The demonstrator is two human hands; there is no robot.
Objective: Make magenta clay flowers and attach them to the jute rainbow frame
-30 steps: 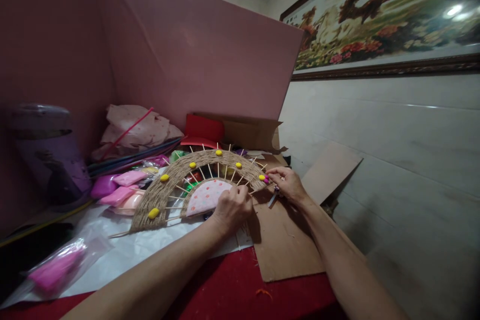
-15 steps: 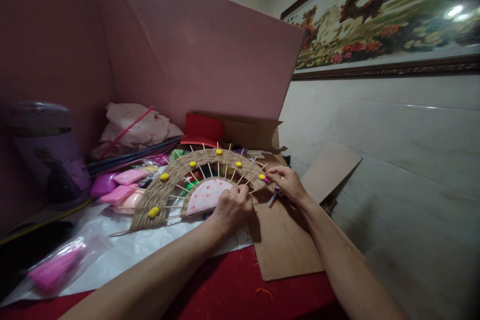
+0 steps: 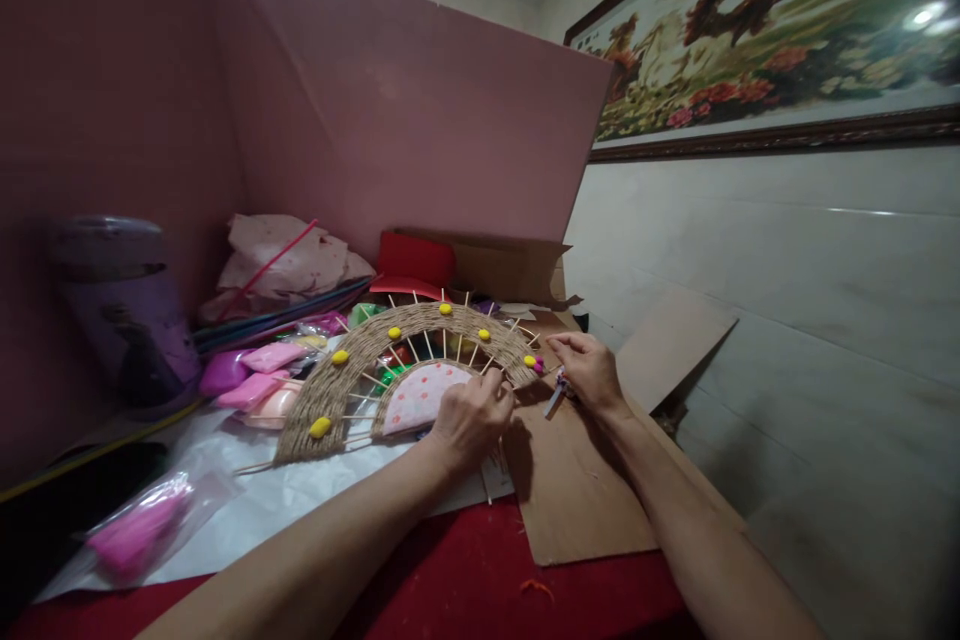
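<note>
A fan-shaped craft piece [image 3: 307, 425] of woven brown twine on thin sticks stands tilted in front of me, with a dotted pink-white half-round at its centre. Yellow oval pieces [image 3: 320, 428] sit along its twine arch. My left hand [image 3: 476, 412] is closed on its lower right part; the fingertips hide the grip. At the arch's right end, a small magenta piece [image 3: 538, 367] touches a yellow one. Just right of it, my right hand [image 3: 589, 372] has thumb and forefinger pinched together, apart from the fan. A small tool with a pale flat blade [image 3: 555, 400] pokes out beneath its fingers.
Brown cardboard [image 3: 585, 490] lies on the red tabletop [image 3: 450, 570] at right. White sheeting [image 3: 262, 520] is under the fan. Pink packets [image 3: 255, 390], a bagged pink lump [image 3: 142, 530] and a purple canister [image 3: 127, 320] are at left. A red cap [image 3: 416, 260] sits behind.
My right hand has drawn back slightly to the right from the magenta piece, which stays on the arch. The tool moved along with it. My left hand keeps its hold; the view shifted a little.
</note>
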